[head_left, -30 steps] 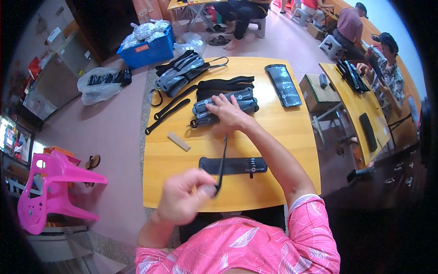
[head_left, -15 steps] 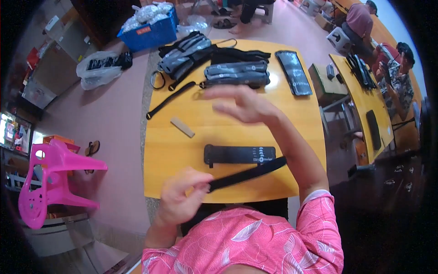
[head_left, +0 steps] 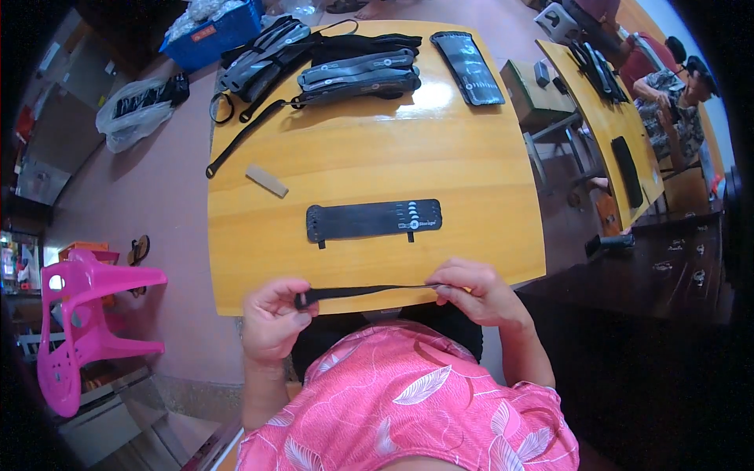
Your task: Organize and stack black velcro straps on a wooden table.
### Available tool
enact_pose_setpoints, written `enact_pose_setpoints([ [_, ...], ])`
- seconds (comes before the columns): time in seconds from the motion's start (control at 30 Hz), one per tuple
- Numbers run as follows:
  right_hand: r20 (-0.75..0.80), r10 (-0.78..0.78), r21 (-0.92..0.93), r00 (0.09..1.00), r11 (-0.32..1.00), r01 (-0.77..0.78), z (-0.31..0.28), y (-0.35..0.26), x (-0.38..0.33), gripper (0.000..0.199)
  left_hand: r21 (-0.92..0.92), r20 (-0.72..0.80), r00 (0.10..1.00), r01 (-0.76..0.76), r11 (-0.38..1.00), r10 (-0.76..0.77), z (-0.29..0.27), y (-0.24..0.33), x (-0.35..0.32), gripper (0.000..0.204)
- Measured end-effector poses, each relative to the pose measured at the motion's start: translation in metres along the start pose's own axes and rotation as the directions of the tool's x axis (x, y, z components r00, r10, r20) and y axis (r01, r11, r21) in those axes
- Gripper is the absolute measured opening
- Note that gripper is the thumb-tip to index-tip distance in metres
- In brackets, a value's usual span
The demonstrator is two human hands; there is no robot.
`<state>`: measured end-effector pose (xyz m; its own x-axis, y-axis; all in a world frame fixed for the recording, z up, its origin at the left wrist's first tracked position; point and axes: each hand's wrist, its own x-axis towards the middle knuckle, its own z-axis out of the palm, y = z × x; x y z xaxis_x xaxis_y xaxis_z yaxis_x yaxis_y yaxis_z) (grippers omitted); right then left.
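Observation:
A narrow black strap (head_left: 357, 292) is stretched out sideways above the near edge of the yellow table. My left hand (head_left: 275, 315) pinches its looped left end, and my right hand (head_left: 473, 292) pinches its thin right end. Beyond the strap lies a flat black sleeve-like piece (head_left: 361, 220) with pale printing, two short black tabs sticking out along its near edge. Left of that piece, a small tan strip (head_left: 267, 180) rests on the wood.
At the table's far side lie bundled black-and-grey pieces (head_left: 360, 74), a long black strap (head_left: 245, 140) and a printed black packet (head_left: 468, 69). A pink stool (head_left: 90, 314) and a blue crate (head_left: 212, 39) stand left. Other people sit by another table (head_left: 609, 118) at right.
My right hand has come back from the far bundles to the strap's right end. My left hand still holds the other end, and the strap is now level. The view has shifted.

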<state>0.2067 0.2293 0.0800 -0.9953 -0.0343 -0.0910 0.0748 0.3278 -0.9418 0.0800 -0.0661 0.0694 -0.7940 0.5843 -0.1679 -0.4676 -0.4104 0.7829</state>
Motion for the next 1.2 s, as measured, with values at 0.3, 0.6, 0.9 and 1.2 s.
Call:
enact_pose_setpoints([
  [0.3,-0.292,0.146,0.226,0.945,0.971,-0.081,0.003,0.03,0.008,0.013,0.573,-0.176,0.954,-0.101,0.813,0.242,-0.004,-0.041,0.024,0.009],
  [0.6,-0.415,0.383,0.192,0.826,0.924,-0.332,-0.004,0.039,0.031,0.01,0.507,-0.368,0.924,0.109,0.855,0.1,-0.009,-0.042,0.051,0.011],
  [0.9,-0.448,0.4,0.148,0.799,0.915,-0.376,-0.003,0.043,0.049,0.013,0.823,-0.292,0.893,0.052,0.565,0.344,-0.019,-0.048,0.073,0.011],
  [1.2,-0.471,0.432,0.12,0.769,0.895,-0.43,-0.002,0.049,0.058,0.014,0.824,-0.357,0.871,0.124,0.552,0.337,-0.023,-0.053,0.079,0.011],
])
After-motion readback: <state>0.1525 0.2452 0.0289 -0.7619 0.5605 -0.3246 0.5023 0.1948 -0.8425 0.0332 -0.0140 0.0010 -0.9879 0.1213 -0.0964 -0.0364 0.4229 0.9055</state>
